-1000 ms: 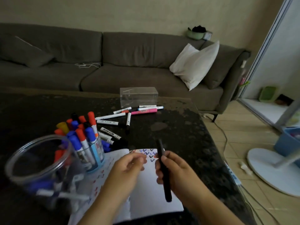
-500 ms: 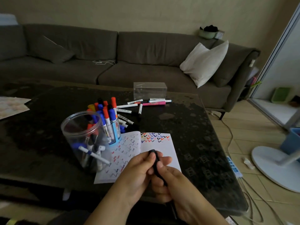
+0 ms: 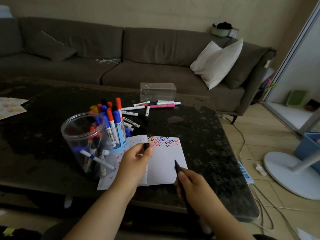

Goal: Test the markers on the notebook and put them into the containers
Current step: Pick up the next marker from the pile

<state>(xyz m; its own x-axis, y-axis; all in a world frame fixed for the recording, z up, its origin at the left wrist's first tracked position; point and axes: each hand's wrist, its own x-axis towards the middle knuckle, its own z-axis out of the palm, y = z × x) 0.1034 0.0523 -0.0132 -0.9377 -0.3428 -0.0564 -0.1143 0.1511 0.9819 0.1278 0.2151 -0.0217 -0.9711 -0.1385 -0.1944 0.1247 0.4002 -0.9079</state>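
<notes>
Gripping the black marker in our right hand, tip toward 12 o'clock over the notebook, we pinch its cap in our left hand.

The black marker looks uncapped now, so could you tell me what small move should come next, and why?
Probably lower the right hand so the marker tip meets the notebook: the left hand holds the cap, and the tip hovers over blank paper below the ticks.

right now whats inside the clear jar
The clear jar holds several markers leaning loosely, with blue, red and black caps. The exact count cannot be told, since they overlap and the plastic blurs them; the jar's bottom is hidden too.
</notes>
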